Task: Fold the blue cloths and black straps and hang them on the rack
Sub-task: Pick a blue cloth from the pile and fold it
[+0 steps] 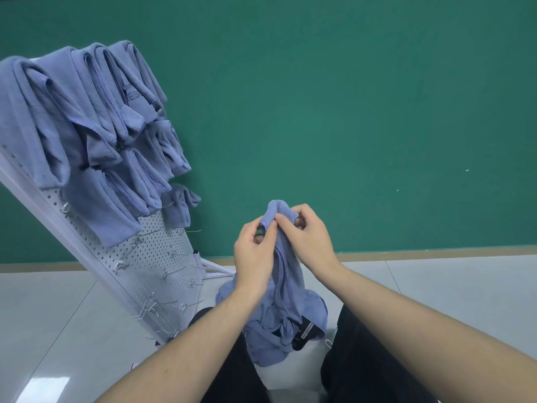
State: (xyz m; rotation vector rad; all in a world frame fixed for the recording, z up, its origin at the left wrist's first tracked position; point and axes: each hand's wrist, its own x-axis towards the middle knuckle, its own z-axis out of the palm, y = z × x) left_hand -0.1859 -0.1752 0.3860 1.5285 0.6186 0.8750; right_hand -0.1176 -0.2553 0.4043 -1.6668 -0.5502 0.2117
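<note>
A blue cloth (286, 266) hangs bunched between both hands at the centre. My left hand (254, 254) pinches its left side near the top, and my right hand (308, 237) pinches the top fold from the right. The cloth's lower end trails into a heap of blue cloths (273, 335) on the floor between my legs. A black strap (306, 333) with white print lies in that heap. A white pegboard rack (151, 257) leans at the left, with several folded blue cloths (87, 135) hung on its upper hooks.
Bare metal hooks (174, 274) stick out of the rack's lower half. A green wall (348, 112) stands behind, above a pale tiled floor (436, 280). My dark-trousered legs (363, 359) frame the heap. The rack's white foot (215, 270) reaches toward the heap.
</note>
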